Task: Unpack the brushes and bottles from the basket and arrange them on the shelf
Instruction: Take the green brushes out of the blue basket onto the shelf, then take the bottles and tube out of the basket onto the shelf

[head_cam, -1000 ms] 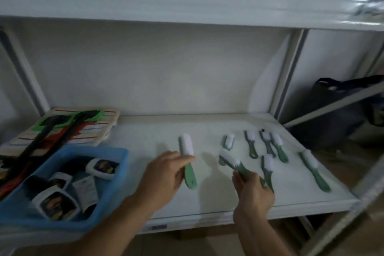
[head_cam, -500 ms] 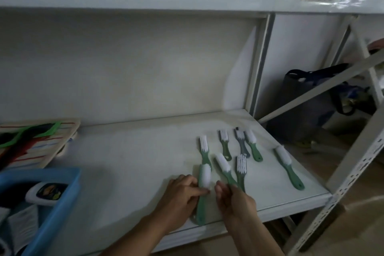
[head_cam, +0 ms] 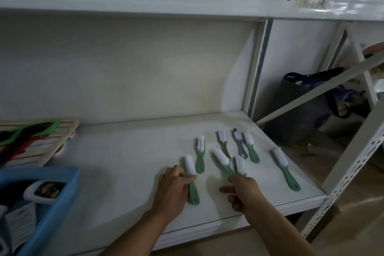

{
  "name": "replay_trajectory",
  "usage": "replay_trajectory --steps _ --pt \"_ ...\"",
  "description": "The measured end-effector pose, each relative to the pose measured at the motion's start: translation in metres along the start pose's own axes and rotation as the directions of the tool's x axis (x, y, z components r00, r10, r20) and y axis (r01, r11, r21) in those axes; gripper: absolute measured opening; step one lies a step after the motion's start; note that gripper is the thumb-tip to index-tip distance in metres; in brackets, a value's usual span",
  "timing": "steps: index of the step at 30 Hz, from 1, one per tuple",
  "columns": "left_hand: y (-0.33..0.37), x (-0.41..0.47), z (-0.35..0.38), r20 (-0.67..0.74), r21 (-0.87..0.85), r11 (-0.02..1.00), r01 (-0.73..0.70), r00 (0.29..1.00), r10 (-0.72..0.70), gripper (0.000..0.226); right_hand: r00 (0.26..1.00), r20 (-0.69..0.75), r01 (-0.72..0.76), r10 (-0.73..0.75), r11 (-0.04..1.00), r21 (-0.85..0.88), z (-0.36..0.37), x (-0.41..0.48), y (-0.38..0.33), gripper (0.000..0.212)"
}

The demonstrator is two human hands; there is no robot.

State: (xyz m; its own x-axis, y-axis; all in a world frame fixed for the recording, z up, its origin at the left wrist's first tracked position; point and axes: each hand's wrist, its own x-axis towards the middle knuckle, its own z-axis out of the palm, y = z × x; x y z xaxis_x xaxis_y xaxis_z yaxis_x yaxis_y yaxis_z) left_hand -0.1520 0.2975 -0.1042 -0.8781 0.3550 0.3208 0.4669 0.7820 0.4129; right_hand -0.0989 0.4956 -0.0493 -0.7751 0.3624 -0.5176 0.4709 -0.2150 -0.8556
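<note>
The left hand (head_cam: 173, 188) rests on the white shelf (head_cam: 124, 164), its fingers (head_cam: 187, 178) curled around the middle of a green-handled brush (head_cam: 190, 181) that lies flat, bristles far, handle near. Half a second ago that brush lay close against the right hand; now it sits further left, clear of the others. The right hand (head_cam: 243, 193) has its fingers closed over the handles of two brushes (head_cam: 222, 160) whose white heads fan out beyond the knuckles. Five more brushes (head_cam: 285, 168) lie on the right part of the shelf, where they were before. The blue basket (head_cam: 52, 210), near left, holds bottles (head_cam: 44, 190) with dark labels. A striped mat (head_cam: 37, 139) lies on the shelf behind the basket.
</note>
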Motion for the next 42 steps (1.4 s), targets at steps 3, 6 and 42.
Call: replay_trajectory --steps 3,6,42 --pt "0.001 0.003 -0.004 0.135 0.065 0.998 0.010 0.991 -0.019 0.042 0.999 0.005 0.039 -0.039 0.994 -0.100 0.003 -0.007 0.002 0.014" --pt "0.014 0.003 -0.016 0.266 0.116 0.993 -0.019 0.964 -0.013 0.053 0.988 -0.034 0.143 -0.149 0.979 -0.144 0.006 -0.010 0.003 0.021" --pt "-0.202 -0.177 -0.249 0.007 -0.050 0.515 0.856 0.516 -0.857 0.061 0.559 0.811 0.766 -0.172 -0.267 -0.585 0.414 -0.123 0.046 0.041"
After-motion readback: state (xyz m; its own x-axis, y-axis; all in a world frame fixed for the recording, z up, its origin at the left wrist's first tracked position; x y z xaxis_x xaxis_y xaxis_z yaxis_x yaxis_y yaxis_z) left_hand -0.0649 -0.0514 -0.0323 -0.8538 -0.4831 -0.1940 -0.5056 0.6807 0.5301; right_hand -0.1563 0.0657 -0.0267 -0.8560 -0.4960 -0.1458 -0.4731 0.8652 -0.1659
